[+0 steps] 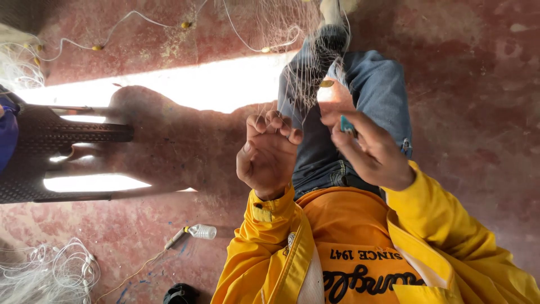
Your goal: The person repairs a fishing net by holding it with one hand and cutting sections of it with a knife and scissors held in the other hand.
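Over the lap, above the blue jeans (pixel 320 152), both hands work a fine pale fishing net (pixel 306 73). The left hand (pixel 269 155) is curled, its fingers bent in toward the palm with the fingertips (pixel 274 121) pressed together on strands of the mesh, so its grip is pinching the net. The right hand (pixel 368 152) sits just beside it, apart by a narrow gap, with its grip closed around a small teal tool (pixel 347 125), of which only a short piece shows between the fingers. The net runs from the hands up along the leg toward the foot (pixel 334 10) at the top edge of the view, draped over the knee, with a small yellow float (pixel 326 84) caught in it near the knee. Yellow jacket sleeves (pixel 264 236) cover both arms over an orange shirt (pixel 349 247)

On the red floor (pixel 478 84), a line with small yellow floats (pixel 97 48) trails along the upper left. A dark plastic chair (pixel 62 152) stands at the left edge, crossed by bright bands of sunlight. A small clear plastic bottle (pixel 201 231) lies on the floor toward the bottom, well apart from the hands, and a heap of white net and cord (pixel 53 273) fills the bottom left corner. A small dark object (pixel 180 294) lies at the bottom edge; what it is cannot be told
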